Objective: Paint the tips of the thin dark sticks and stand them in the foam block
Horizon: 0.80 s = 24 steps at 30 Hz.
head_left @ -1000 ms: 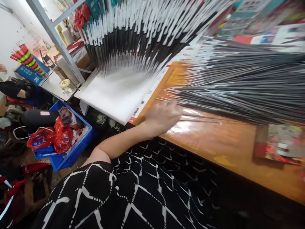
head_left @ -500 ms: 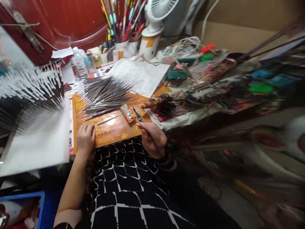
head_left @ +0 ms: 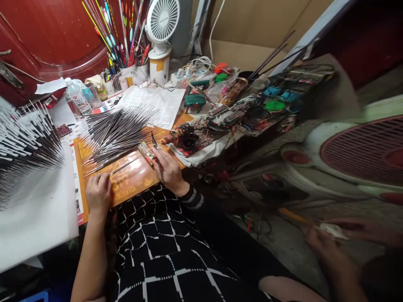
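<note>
My left hand [head_left: 98,193] rests at the front edge of the orange board [head_left: 121,191], fingers pinched on the end of a thin dark stick [head_left: 126,164] that points right. My right hand [head_left: 170,170] is closed around a slim dark-handled tool [head_left: 161,171], its tip hidden by the fingers. Those fingers are beside a small paint-stained block [head_left: 146,153] and a dark pointed piece [head_left: 154,140]; whether they touch either, I cannot tell. Behind lies a large pile of thin dark sticks [head_left: 116,130].
White-tipped sticks [head_left: 28,134] stand massed at the left over a white foam sheet [head_left: 34,226]. A white fan [head_left: 163,21], a water bottle [head_left: 77,96] and a newspaper [head_left: 154,98] are at the back. Paint-stained clutter [head_left: 220,117] fills the right. Another person's hands [head_left: 327,247] hold a whitish thing.
The view has swung right, bringing another person's hands into sight. My right hand has moved forward to the small block and dark piece. My left hand keeps its pinch on the stick.
</note>
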Available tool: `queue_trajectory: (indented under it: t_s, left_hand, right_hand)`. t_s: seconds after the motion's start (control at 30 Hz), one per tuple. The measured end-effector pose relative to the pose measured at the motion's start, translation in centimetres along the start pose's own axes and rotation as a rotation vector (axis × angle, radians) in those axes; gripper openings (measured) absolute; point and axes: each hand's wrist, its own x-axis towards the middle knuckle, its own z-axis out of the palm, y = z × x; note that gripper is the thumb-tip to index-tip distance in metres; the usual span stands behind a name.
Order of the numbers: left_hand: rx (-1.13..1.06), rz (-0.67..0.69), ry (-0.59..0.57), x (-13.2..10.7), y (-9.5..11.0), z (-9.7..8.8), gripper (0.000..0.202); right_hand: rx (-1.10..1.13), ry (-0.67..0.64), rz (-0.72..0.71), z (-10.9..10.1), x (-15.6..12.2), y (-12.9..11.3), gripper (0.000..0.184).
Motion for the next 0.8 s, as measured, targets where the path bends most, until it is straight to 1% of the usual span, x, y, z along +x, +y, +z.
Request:
queue_trajectory:
  t_s: [0.17, 0.4, 0.47, 0.53, 0.63, 0.73, 0.8]
  left_hand:
    - [-0.061, 0.030, 0.043, 0.5, -0.2, 0.4, 0.017]
    - [-0.156, -0.001, 0.049, 0.8, 0.0, 0.6, 0.019]
    - [-0.161, 0.009, 0.043, 0.7, 0.1, 0.7, 0.018]
    - [-0.164, 0.016, 0.048, 0.7, 0.2, 0.9, 0.018]
    - [-0.172, 0.015, 0.074, 0.7, 0.4, 1.2, 0.017]
    - [-0.177, 0.020, 0.091, 0.6, 0.4, 1.2, 0.016]
    - [-0.183, 0.017, 0.089, 0.6, 0.4, 1.2, 0.016]
  right_hand:
    - [-0.019, -0.002, 0.032, 0.2, -0.1, 0.3, 0.054]
    - [-0.034, -0.002, 0.034, 0.2, 0.1, 0.2, 0.056]
    - [-0.029, 0.025, 0.029, -0.1, 0.1, 0.0, 0.056]
    - [0.000, 0.082, 0.013, -0.4, -0.2, -0.2, 0.055]
    - [0.081, 0.128, -0.051, -1.1, -1.2, -0.4, 0.052]
    - [0.159, 0.101, -0.180, -1.3, -2.5, -0.3, 0.053]
    - [0.156, 0.096, -0.241, -1.1, -3.2, -0.2, 0.056]
